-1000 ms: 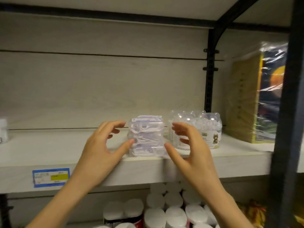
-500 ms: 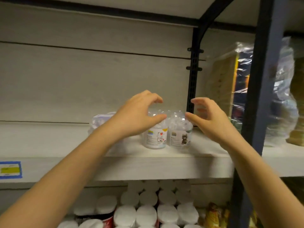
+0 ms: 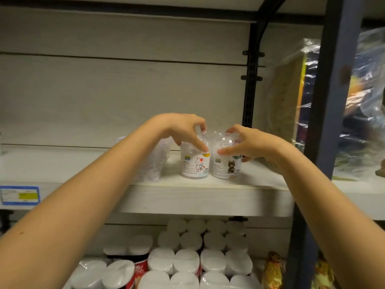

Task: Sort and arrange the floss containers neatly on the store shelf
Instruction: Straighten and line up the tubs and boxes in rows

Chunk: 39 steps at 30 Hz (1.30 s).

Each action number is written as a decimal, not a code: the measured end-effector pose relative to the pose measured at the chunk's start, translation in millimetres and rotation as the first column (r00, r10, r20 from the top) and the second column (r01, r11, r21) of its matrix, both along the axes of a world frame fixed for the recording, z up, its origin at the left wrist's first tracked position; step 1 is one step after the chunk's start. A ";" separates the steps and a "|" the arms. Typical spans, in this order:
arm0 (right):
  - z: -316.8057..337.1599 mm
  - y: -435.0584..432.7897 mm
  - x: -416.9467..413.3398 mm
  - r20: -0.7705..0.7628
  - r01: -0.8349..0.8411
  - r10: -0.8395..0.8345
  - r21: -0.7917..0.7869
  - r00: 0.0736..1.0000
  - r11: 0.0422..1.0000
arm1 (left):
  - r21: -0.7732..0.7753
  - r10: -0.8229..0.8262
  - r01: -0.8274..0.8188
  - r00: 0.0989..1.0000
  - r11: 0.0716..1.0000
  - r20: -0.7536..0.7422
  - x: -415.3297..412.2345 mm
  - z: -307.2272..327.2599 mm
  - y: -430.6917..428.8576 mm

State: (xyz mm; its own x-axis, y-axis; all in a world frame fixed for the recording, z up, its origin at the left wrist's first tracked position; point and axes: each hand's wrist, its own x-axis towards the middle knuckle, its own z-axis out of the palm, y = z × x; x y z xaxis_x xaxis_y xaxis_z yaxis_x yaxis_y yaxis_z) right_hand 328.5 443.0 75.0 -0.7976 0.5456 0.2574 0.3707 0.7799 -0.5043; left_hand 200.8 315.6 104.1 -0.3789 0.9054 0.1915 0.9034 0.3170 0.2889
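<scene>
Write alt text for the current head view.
A person's left hand grips the top of the white-cat floss container and the right hand grips the dark-cat floss container; the two stand upright side by side on a pale store shelf. White-lidded tubs crowd the level below.

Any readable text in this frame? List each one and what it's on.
Nothing legible.
Label on left container: cartoon cat, print too small to read.
Label on right container: cartoon cat, print too small to read.
Blue price tag: blurred.
Lettering on red cup: white characters, cut off, unreadable.
</scene>
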 end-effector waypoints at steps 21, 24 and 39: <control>47.8 -83.3 57.7 0.003 -0.282 0.283 0.105 0.959 0.954 | 0.111 -0.132 0.126 0.990 0.986 0.056 22.8 37.9 -122.4; 50.4 -112.8 36.4 -0.023 -0.317 0.323 0.145 0.946 0.937 | 0.131 -0.091 0.083 0.994 0.988 0.055 4.4 39.0 -157.1; 36.1 -292.2 -148.8 -0.115 -0.378 0.386 0.093 0.915 0.921 | 0.110 -0.023 0.027 0.999 0.994 -0.034 -163.4 42.2 -349.4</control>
State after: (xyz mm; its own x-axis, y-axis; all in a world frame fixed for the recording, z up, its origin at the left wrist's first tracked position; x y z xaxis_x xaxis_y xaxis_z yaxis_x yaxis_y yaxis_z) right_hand 179.7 150.8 111.1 -0.8993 0.1838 0.3967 -0.0266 0.8827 -0.4692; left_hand 37.3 -33.8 146.3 -0.3485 0.8870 0.3029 0.9201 0.2621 0.2912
